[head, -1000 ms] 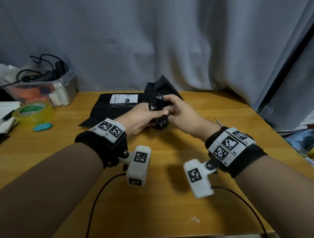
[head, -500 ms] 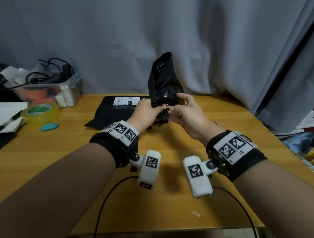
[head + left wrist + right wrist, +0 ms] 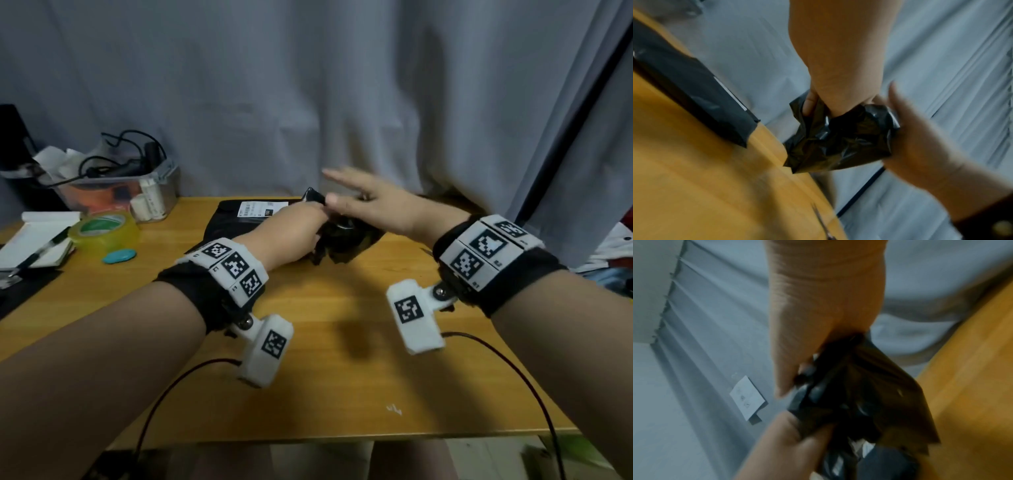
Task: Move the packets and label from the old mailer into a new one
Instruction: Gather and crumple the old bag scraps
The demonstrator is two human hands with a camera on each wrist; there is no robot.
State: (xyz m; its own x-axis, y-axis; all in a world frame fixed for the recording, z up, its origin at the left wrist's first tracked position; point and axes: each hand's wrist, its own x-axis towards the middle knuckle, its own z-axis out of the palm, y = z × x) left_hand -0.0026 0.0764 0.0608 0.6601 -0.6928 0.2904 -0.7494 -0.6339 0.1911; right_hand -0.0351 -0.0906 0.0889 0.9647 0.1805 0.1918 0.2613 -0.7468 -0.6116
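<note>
Crumpled black mailer (image 3: 346,240) in curled left-hand fingers (image 3: 810,104) (right hand (image 3: 373,209) flat above, fingers straight).

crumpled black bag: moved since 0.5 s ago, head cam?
Yes. The crumpled black bag has come down: it stood up against the curtain before; now it lies low at the table, gripped by the left hand.

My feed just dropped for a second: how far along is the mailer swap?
Early. Nothing looks transferred: the flat black mailer lies on the table with its white label attached. In hand: the left hand has its grip on a crumpled black mailer, the right hand flat-fingered against it. Left: opening it, moving packets (none visible) and label.
</note>
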